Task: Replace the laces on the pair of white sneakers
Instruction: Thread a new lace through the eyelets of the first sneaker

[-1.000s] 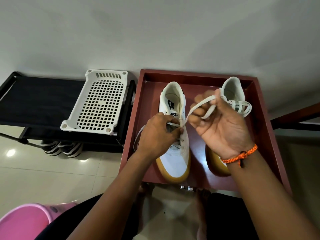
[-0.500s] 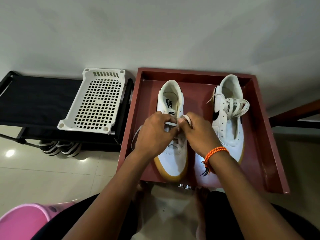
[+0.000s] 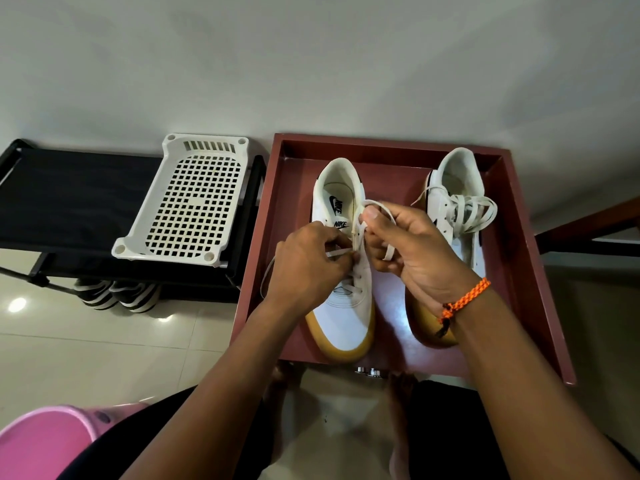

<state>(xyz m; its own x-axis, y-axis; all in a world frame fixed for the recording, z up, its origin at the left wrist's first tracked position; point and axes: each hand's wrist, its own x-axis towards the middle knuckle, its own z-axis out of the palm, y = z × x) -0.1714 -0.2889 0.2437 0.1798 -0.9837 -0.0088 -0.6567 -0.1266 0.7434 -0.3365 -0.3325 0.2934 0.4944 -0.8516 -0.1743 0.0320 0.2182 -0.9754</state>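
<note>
Red tray (image 3: 277,216), white basket (image 3: 187,199) beside, sneakers (image 3: 341,317) inside

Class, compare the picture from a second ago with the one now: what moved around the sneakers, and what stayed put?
The right hand, raised with the lace pulled taut a second ago, dropped to the left sneaker, then lifted slightly, keeping a looped lace. The left hand stayed pinching at the eyelets. Both sneakers, the red tray and the white basket did not move.

A home: tiled floor (image 3: 86,348), black shoe rack (image 3: 69,202) holding striped slippers (image 3: 114,294).
</note>
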